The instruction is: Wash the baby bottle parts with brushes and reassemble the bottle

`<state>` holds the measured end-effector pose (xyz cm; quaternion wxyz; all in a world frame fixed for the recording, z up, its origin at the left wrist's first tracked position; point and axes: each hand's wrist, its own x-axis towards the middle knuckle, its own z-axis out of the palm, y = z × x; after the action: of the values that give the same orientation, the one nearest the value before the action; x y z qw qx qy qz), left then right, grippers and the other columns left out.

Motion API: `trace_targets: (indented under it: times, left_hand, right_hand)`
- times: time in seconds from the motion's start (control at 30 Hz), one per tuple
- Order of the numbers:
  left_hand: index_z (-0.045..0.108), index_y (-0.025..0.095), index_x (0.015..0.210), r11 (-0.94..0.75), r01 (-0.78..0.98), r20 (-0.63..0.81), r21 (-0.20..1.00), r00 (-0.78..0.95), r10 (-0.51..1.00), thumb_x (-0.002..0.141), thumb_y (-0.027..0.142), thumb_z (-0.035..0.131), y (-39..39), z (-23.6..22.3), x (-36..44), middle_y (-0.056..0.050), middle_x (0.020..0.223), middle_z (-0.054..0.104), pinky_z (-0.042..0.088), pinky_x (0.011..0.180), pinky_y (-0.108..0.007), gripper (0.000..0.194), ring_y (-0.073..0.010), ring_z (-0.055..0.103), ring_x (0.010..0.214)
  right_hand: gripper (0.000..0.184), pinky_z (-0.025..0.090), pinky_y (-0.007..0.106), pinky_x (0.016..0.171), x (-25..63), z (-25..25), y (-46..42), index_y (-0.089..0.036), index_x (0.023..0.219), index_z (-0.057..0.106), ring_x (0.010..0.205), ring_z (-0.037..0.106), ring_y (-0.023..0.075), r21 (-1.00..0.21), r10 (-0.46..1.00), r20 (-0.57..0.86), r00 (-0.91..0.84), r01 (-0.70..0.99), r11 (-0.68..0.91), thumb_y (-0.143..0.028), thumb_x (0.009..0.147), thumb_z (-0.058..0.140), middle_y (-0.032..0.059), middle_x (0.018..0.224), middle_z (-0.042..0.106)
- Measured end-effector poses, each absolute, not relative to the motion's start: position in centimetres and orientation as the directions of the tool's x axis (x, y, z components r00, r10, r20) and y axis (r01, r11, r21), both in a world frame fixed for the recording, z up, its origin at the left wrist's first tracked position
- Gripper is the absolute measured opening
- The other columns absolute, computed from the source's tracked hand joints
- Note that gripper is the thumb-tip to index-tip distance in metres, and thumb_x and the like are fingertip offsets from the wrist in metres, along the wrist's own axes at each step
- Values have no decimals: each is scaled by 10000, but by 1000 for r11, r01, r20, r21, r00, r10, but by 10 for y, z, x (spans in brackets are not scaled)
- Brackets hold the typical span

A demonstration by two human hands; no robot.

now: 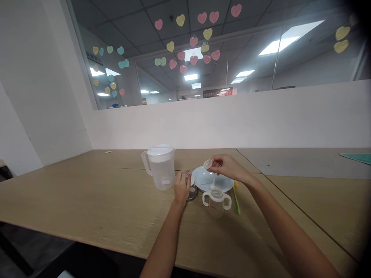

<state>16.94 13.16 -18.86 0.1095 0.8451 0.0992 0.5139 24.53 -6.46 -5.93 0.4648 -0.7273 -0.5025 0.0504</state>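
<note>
My right hand (pixel 224 165) pinches a small round translucent piece (pixel 208 164), like a cap or scoop, above a baby bottle. The bottle (pixel 216 206) stands upright and uncapped, with a white handle on each side. A narrow white strand (pixel 213 180) shows between that hand and the bottle's mouth; I cannot tell whether it is a solid part or something falling. My left hand (pixel 182 187) is closed around the side of a small clear container (pixel 193 192) with a dark base, standing on the table. My fingers partly hide its top.
A lidded translucent pitcher (pixel 162 170) stands left of my left hand. Behind the bottle lies a pale blue plate (pixel 199 174). A green stick-like item (pixel 236 200) with a yellow end lies right of the bottle. A teal item (pixel 359 157) lies at the table's far right.
</note>
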Motion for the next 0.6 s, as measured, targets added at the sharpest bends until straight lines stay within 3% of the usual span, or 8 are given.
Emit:
trace_targets:
  times: [0.6]
  left_hand:
    - [563, 196, 1065, -961, 92, 855, 261, 441, 274, 907, 308, 379, 128, -187, 169, -60, 888, 581, 423, 730, -267, 267, -157, 553, 820]
  right_hand:
    - [131, 421, 214, 532, 251, -64, -63, -153, 738, 597, 572, 560, 120, -681, 811, 369, 454, 726, -97, -267, 673, 596, 10, 638, 612]
